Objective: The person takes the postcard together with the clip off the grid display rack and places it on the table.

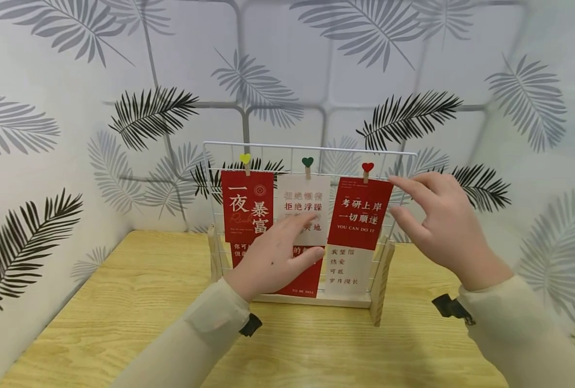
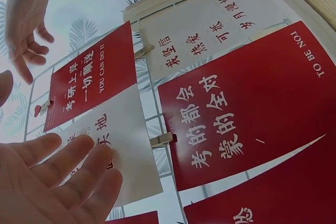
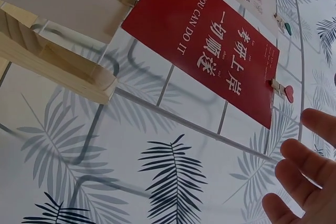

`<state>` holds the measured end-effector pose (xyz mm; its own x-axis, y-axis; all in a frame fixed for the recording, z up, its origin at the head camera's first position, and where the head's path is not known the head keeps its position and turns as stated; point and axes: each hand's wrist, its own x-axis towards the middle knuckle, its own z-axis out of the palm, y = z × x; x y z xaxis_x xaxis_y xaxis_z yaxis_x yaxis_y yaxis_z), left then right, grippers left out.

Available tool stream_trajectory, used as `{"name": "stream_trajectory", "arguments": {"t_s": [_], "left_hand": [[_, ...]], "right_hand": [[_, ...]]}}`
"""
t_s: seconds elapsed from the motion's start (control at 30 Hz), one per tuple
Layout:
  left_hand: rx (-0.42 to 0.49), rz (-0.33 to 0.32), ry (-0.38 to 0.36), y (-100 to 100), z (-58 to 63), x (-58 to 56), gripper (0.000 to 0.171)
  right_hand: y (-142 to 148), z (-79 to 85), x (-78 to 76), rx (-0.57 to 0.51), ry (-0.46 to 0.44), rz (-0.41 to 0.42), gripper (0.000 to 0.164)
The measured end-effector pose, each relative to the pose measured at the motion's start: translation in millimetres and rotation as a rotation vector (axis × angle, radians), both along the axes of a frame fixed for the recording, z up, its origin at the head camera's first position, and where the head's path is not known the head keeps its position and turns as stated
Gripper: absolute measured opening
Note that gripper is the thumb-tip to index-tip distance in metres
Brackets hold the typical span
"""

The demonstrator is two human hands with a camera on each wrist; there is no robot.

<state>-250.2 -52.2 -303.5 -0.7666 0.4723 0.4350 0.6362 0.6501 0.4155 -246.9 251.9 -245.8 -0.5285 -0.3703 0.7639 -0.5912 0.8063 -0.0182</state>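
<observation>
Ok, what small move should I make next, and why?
I'd probably nudge the lower middle red rectangular card straight with your left hand: it hangs clipped, but its gap to the lower left red rectangular card tapers toward the bottom, so one seems tilted, and that hand is close, holding nothing.

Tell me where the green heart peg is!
In the head view, the green heart peg is at the top of the middle white card on the wire grid, between the yellow heart peg (left) and red heart peg (right).
</observation>
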Motion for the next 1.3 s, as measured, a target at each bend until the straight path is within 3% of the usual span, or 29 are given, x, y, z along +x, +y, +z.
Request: {"name": "stream_trajectory", "arguments": {"t_s": [0.47, 0.77, 1.0, 1.3], "left_hand": [[0.004, -0.013, -0.095, 14, 6.9, -5.8, 0.068], [0.001, 0.001, -0.173, 21, 13.1, -11.5, 0.068], [0.024, -0.010, -0.193, 26, 14.1, -16.1, 0.070], [0.040, -0.013, -0.213, 30, 11.1, -20.6, 0.070]], "right_hand": [[-4, 16.9, -2.9, 0.096, -0.159, -0.118, 0.051], [-10, 26.4, -6.5, 0.128, -0.193, -0.142, 0.052], [-16, 35.4, -10.4, 0.145, -0.200, -0.157, 0.050], [-22, 41.2, -11.7, 0.154, -0.281, -0.188, 0.052]]}}
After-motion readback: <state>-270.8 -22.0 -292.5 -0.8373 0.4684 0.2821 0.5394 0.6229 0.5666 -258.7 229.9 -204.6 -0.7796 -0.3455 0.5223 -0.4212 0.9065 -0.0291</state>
